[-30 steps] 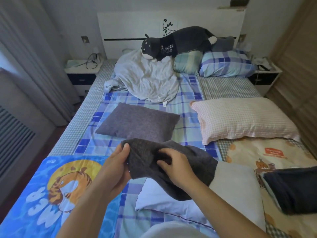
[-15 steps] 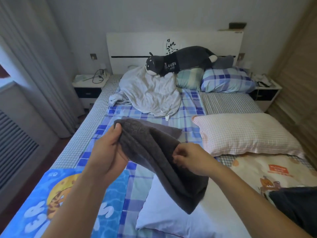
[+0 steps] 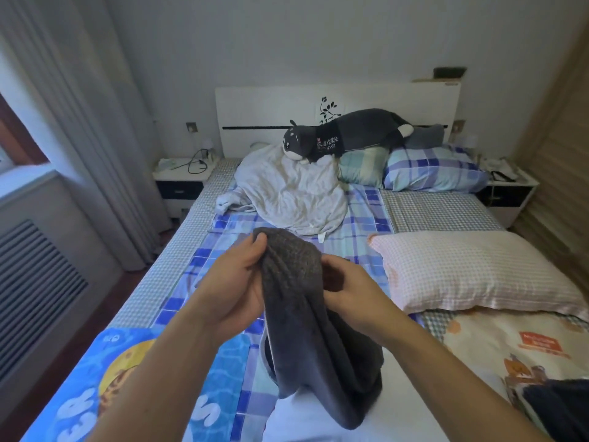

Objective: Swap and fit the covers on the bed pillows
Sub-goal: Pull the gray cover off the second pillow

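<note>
Head cam: both hands pinch the grey cover [image 3: 306,314] up top, left hand [image 3: 236,288] and right hand [image 3: 347,288] either side. It hangs long-axis down, straight onto the bare white pillow [image 3: 334,419] near me, so I'd guess that's where it goes.

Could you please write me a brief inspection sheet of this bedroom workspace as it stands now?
Surface: bed with blue checked sheet.
Job's things: grey cover held up over a bare white pillow; pink checked pillow at right.
Clutter: crumpled white sheet, plush toy, tiger blanket.
Grippers: left hand and right hand each have a grip on the cover.
Cables: black cable on the nightstand.
Surroundings: curtain, headboard.
</note>
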